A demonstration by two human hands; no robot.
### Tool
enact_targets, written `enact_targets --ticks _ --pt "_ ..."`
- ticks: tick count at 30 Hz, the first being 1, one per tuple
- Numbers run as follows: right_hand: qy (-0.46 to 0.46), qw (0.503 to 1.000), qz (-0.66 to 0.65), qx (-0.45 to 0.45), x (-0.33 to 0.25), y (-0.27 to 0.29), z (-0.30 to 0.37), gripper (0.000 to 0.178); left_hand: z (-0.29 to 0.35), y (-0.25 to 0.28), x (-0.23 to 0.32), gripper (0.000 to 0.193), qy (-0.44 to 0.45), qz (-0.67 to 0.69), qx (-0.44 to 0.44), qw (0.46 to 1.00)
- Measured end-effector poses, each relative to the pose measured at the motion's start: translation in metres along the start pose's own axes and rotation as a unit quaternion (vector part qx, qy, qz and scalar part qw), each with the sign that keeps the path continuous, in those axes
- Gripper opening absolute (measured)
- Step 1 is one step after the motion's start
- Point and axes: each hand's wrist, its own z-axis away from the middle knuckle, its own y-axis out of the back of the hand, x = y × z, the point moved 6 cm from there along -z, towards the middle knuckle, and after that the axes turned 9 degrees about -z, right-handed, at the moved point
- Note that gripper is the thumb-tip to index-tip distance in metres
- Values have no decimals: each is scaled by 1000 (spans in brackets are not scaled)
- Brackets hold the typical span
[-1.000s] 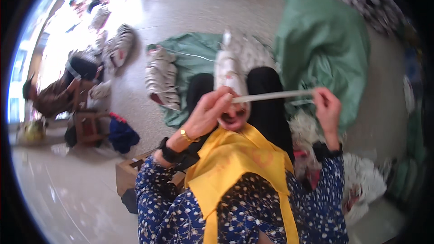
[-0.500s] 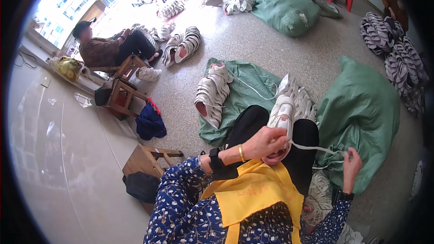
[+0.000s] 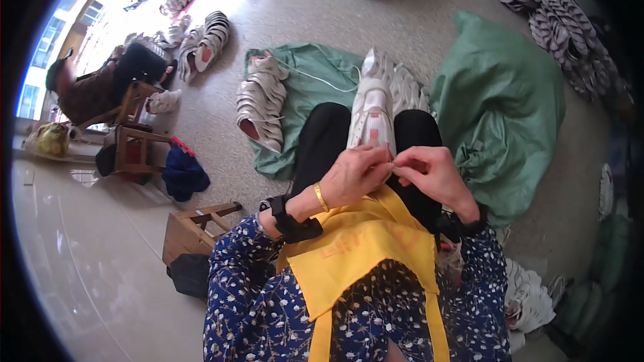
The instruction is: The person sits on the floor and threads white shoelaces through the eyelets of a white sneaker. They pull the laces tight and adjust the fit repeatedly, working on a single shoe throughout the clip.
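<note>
A white sneaker [image 3: 370, 115] rests between my knees, its toe pointing away from me. My left hand [image 3: 355, 175], with a gold bracelet at its wrist, is closed in a pinch at the sneaker's near end. My right hand [image 3: 435, 173] is pinched too, its fingertips meeting those of the left. A bit of white shoelace [image 3: 394, 169] shows between them; the rest is hidden by the fingers. The sneaker's opening lies mostly behind my hands. A yellow apron [image 3: 365, 241] covers my lap.
A row of nested white shoe uppers [image 3: 261, 104] lies on a green sheet [image 3: 308, 60] left of my knees, with more uppers [image 3: 408, 90] beyond the sneaker. A bulging green sack [image 3: 500, 114] stands at right. A wooden stool [image 3: 191, 231] is at left; a seated person [image 3: 100, 90] works farther off.
My right hand has come in from the far right to meet my left. The lace stretched between them is now mostly hidden. The view has tilted down and shifted right.
</note>
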Motion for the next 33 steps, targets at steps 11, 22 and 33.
enact_targets --ticks 11,22,33 --pt "220 941 236 106 14 -15 -24 8 16 2 -60 24 103 -122 115 980" --pt "264 898 338 104 15 -28 -15 12 20 1 -54 21 125 -123 98 980" --pt "207 931 274 123 22 -20 -14 9 26 -2 -57 21 130 -112 113 979"
